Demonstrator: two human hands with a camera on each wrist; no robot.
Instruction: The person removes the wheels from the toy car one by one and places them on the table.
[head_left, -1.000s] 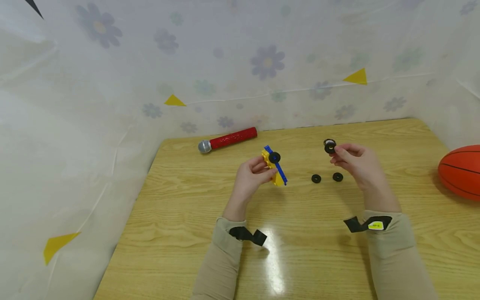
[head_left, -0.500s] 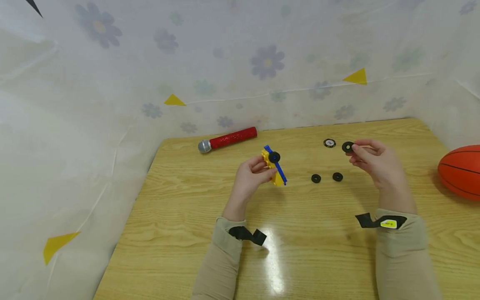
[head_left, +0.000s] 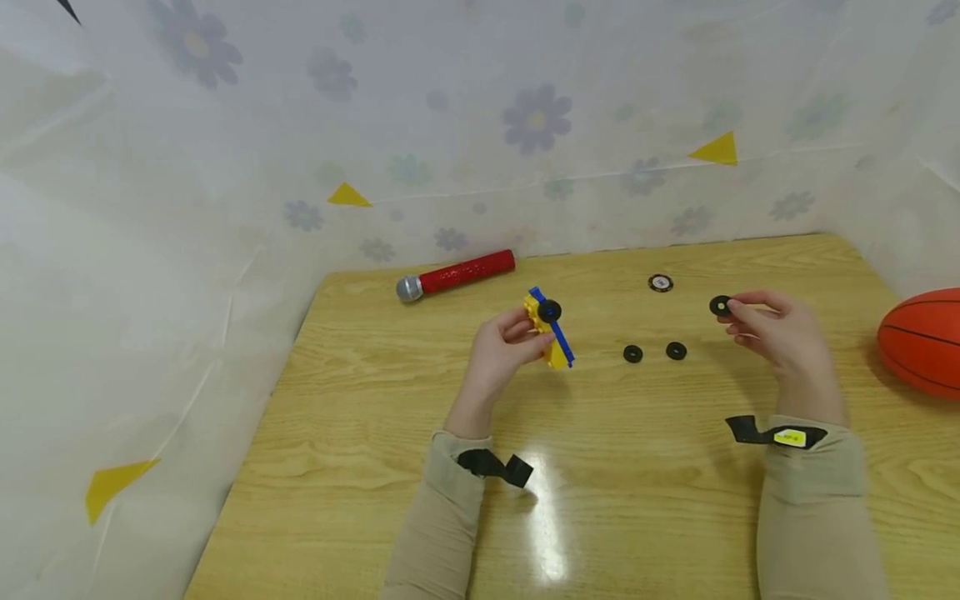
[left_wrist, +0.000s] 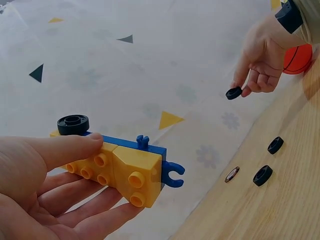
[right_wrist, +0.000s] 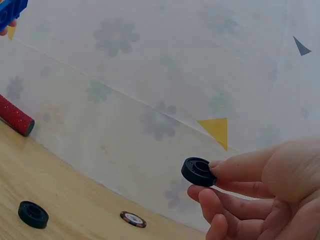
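Note:
My left hand [head_left: 504, 354] grips a yellow and blue brick assembly [head_left: 550, 329] [left_wrist: 120, 167] with one black wheel [head_left: 549, 311] [left_wrist: 73, 124] mounted on it, held above the wooden table [head_left: 390, 400]. My right hand [head_left: 776, 333] pinches a loose black wheel [head_left: 720, 306] [right_wrist: 198, 171] between thumb and fingers, raised off the table to the right. Two more black wheels [head_left: 632, 354] [head_left: 676, 351] lie on the table between the hands. A small round disc with a pale centre [head_left: 660, 283] [right_wrist: 133, 219] lies farther back.
A red microphone with a silver head [head_left: 454, 276] lies at the table's back left. An orange basketball [head_left: 921, 342] sits at the right edge. A floral plastic sheet [head_left: 480, 125] walls in the table at back and sides.
My right hand has carried its black wheel rightward and slightly nearer, away from the pale-centred disc. The left hand and the brick assembly have stayed in place.

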